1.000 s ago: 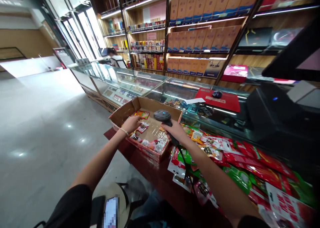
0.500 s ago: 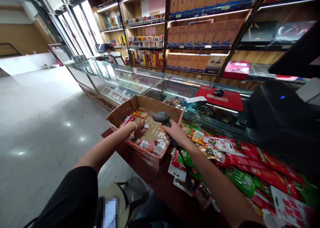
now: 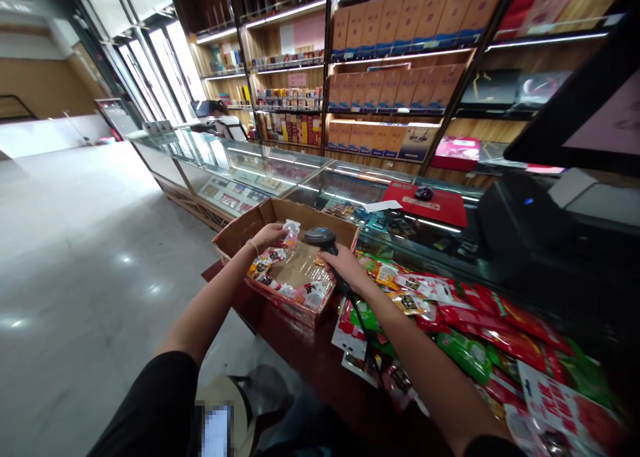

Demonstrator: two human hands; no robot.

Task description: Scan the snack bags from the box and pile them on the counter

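Note:
My left hand (image 3: 271, 235) pinches a small clear-and-white snack packet (image 3: 291, 234) above the inside of the cardboard box (image 3: 300, 209). A black barcode scanner (image 3: 323, 237) is in my right hand (image 3: 345, 265), its fingers wrapped round the handle. The scanner's head hangs over the box's right side, pointing left toward the packet. Along the box's near and left inner walls lie several small snack packets (image 3: 313, 293), white, red and orange. A black cable (image 3: 367, 333) runs down from the scanner's handle.
A heap of red, green and white snack bags (image 3: 465, 353) spreads right of the box on the dark red table (image 3: 280, 333). Behind stands a glass counter (image 3: 240, 153) with a red mat (image 3: 430, 205) and mouse (image 3: 423, 193). A black monitor (image 3: 575, 103) juts in at right.
My left hand has risen from the packets inside the box and now holds one up near the scanner. The red-and-orange packets at the left have shifted. My right hand keeps the scanner.

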